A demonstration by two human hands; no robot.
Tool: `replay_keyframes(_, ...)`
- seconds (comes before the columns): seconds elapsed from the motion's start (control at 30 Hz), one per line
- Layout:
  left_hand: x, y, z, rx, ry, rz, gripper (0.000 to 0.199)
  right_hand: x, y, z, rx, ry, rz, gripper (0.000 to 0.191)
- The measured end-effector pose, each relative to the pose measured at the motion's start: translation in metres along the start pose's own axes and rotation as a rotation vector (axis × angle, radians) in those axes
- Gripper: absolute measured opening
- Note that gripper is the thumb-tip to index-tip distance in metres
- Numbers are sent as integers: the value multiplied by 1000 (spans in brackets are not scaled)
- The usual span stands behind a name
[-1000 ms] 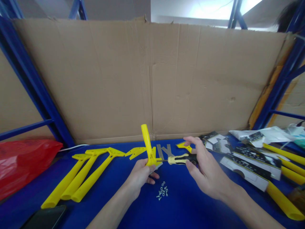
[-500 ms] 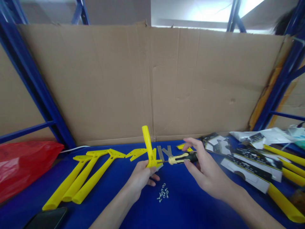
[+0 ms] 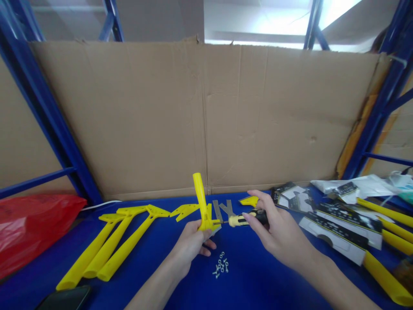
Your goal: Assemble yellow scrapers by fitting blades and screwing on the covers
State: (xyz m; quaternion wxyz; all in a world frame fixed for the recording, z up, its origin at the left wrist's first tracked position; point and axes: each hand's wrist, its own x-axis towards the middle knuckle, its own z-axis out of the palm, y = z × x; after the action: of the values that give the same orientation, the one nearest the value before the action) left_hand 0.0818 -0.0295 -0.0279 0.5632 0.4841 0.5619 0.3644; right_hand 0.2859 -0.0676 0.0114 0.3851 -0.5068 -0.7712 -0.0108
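My left hand (image 3: 192, 241) is closed around the head of a yellow plastic scraper (image 3: 200, 196), whose handle points up and away from me. A grey blade edge shows under that head. In my right hand (image 3: 277, 232) is a screwdriver (image 3: 240, 219) with a cream and black handle, held level between thumb and fingers. Its shaft points left and the tip meets the scraper's head; the screw there is too small to make out. Below on the blue surface lies a small pile of screws and nuts (image 3: 221, 266).
Three yellow handles (image 3: 129, 245) lie at left, near loose yellow plates (image 3: 183, 210), a red bag (image 3: 35, 232) and a black phone (image 3: 66, 298). Grey blades (image 3: 228, 207) lie behind my hands. At right are packaged scrapers (image 3: 335, 239). A cardboard wall (image 3: 145, 120) stands at the back.
The fingers of my right hand have closed in on the screwdriver handle, with the thumb shifted along it. The scraper stays in my left hand, and the whole view has shifted slightly.
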Motion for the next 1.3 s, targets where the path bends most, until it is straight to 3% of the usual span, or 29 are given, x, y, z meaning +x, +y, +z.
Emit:
replay_keyframes(0.27,1,0,-1,18,1,0,26,-1,-1,0,104,-24,-51,41)
replay_keyframes(0.43,0,0,0,10,-5,-1,29,0,-3,-2,-14,3,8,42)
replay_keyframes(0.6,1,-2,-1,12,-1,4,30,-2,-1,-3,122,-27,-67,40)
replay_keyframes(0.77,1,0,0,18,0,-1,31,-1,1,0,48,-8,24,38)
replay_keyframes(0.97,0,1,0,16,10,-9,27,-3,0,-4,190,-94,-13,42)
replay_keyframes(1.13,-1,1,1,22,-17,1,28,0,2,-1,79,-15,44,39)
replay_keyframes(1.3,-1,0,1,25,-6,-2,27,0,1,-4,135,-63,-52,43)
